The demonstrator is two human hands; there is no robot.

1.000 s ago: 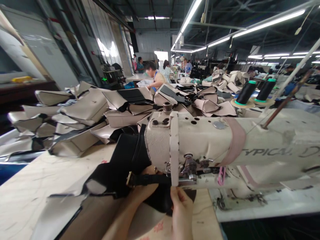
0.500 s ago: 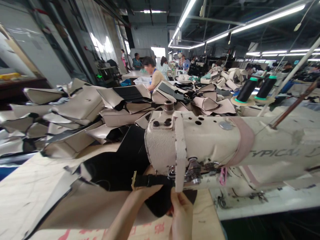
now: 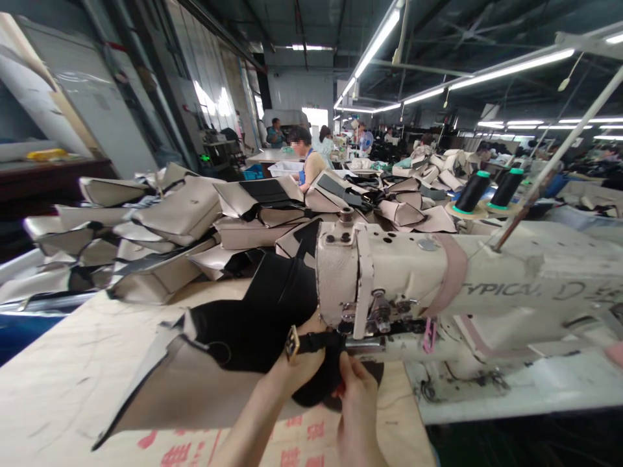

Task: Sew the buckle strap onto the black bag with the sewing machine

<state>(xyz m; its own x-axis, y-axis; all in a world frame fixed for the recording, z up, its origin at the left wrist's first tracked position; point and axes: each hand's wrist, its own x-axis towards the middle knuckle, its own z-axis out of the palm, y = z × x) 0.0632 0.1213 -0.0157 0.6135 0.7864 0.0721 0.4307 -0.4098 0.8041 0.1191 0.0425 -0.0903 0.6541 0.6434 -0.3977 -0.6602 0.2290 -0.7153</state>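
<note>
A sewing machine [image 3: 389, 259] with a cream head stands before me. Under its needle end lies a half-made bag [image 3: 253, 324], beige outside with a black lining. My right hand [image 3: 357, 386] pinches the bag's black edge between thumb and fingers, just in front of the machine head. My left hand [image 3: 306, 366] rests on the bag to the left of the needle area, its fingers hidden by the strap and the machine. Across that hand runs a black strap [image 3: 316, 342] with a gold buckle [image 3: 292, 344] at its left end.
A large heap of beige bag pieces [image 3: 180, 207] lies behind the wooden tabletop [image 3: 58, 370]. Two black thread spools [image 3: 472, 193] stand behind the machine, near a slanting rod [image 3: 525, 201]. Beyond the heap, a person [image 3: 311, 162] works at a table.
My view has shifted, so the machine appears lower and farther right. Both hands stay at the bag by the needle area. The buckle has turned to show more of its face.
</note>
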